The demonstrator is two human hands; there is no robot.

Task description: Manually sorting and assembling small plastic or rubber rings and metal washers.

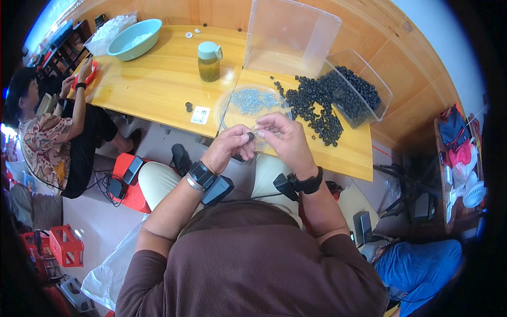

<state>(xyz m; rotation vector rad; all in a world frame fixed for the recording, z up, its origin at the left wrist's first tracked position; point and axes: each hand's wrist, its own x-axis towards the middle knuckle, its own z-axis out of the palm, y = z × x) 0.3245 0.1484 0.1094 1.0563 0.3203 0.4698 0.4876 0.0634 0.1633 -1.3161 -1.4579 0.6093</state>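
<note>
Yellow wood-grain worktop [153,87], black ring-shaped parts [328,128], silvery small pieces [251,100], pale turquoise basin [138,51], turquoise bottle lid [207,50], dark brown ribbed shirt [274,269], beige trousers [157,185], multicoloured patterned co-worker's shirt [42,137]

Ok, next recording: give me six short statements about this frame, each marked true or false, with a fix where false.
1. The left hand pinches a small black piece. True.
2. The right hand hangs low, far from the left hand. False: it is raised close to the left hand, fingers bent.
3. A bottle stands upright on the table. True.
4. The blue bowl is right of the bottle. False: it is to the bottle's left.
5. Loose black pieces lie beside the clear box. True.
6. The round tray holds only black pieces. False: many silver pieces lie in it.
</note>
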